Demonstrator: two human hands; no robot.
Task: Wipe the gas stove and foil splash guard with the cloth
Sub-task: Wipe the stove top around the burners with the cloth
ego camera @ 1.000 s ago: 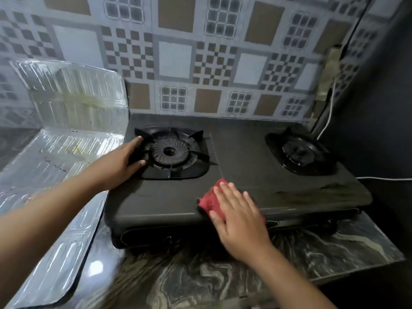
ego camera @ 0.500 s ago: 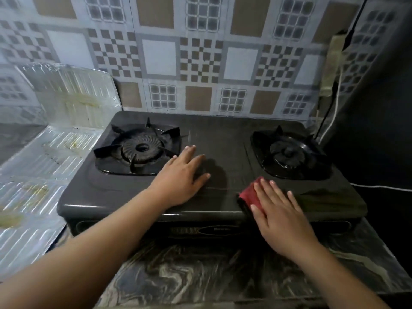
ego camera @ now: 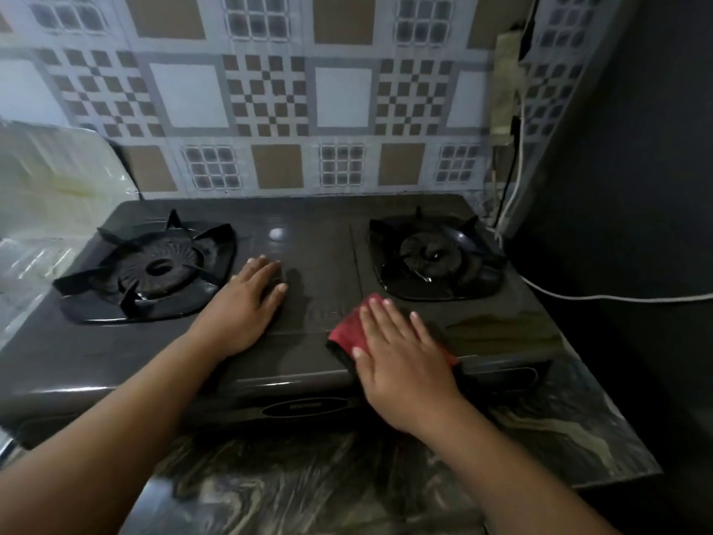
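Keep the flat, straight-fingered right hand [ego camera: 401,361] pressing the red cloth [ego camera: 349,330] on the gas stove [ego camera: 316,233] front edge (left hand [ego camera: 243,307] flat, bracing mid-top), sweeping evenly toward the smeared patch [ego camera: 501,326] beside it.

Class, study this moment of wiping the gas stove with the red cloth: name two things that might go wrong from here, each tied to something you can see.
1. The right hand presses the red cloth flat near the stove front edge; a stroke forward might slide it off.
2. The right burner grate has raised prongs just beyond the cloth; wiping further back could snag it.
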